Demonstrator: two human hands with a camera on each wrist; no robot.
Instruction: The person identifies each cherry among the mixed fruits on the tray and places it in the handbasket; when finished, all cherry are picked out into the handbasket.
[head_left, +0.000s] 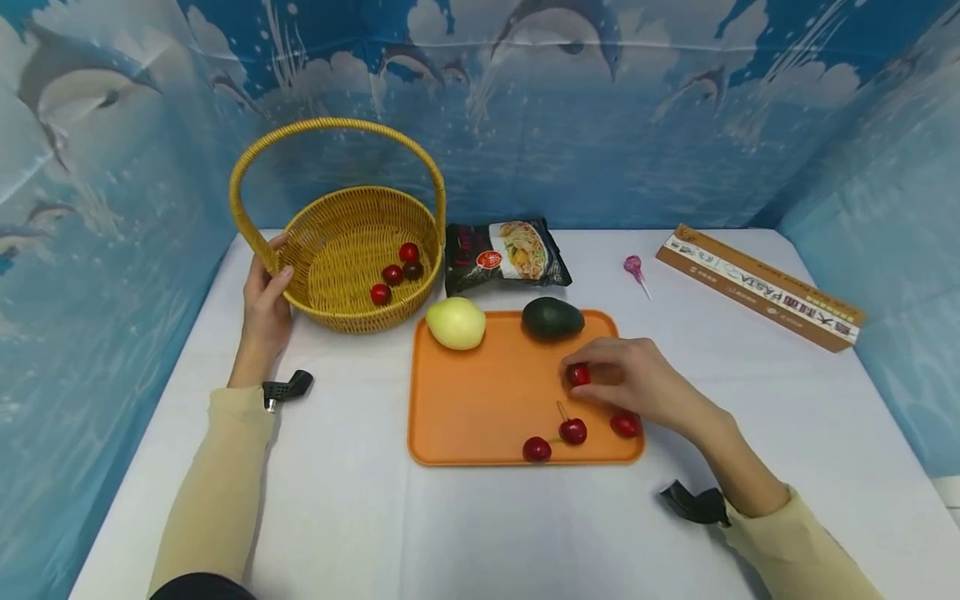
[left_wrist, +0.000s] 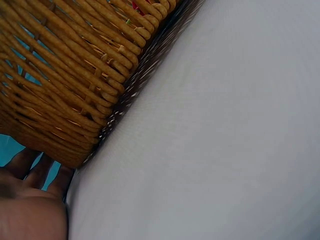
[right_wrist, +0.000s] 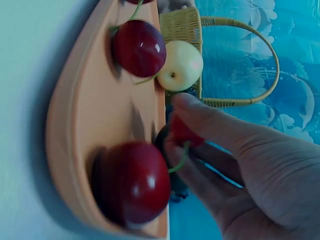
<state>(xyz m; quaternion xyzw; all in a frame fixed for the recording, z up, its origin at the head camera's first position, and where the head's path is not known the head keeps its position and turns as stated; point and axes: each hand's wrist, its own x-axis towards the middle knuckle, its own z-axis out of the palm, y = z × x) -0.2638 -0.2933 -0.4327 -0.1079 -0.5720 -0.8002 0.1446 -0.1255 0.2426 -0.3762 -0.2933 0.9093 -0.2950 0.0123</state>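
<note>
At the left, my left hand [head_left: 266,312] grips the side of a yellow wicker basket [head_left: 330,250], thumb over the rim by the handle's base. Several dark red cherries [head_left: 392,275] lie inside the basket. Over the right part of an orange tray [head_left: 465,400], my right hand [head_left: 645,379] pinches a red cherry [head_left: 577,375] between thumb and fingers. Below that hand, three cherries rest on the tray: one with an upright stem [head_left: 573,431], one at the front edge [head_left: 537,450], and one near the right edge [head_left: 626,425], large in the right wrist view.
A pale yellow-green fruit [head_left: 456,323] and a dark green avocado [head_left: 552,318] sit along the tray's back edge. Behind them lies a black noodle packet [head_left: 506,254]. A pink lollipop [head_left: 633,268] and a long brown pasta box [head_left: 761,287] lie at the back right.
</note>
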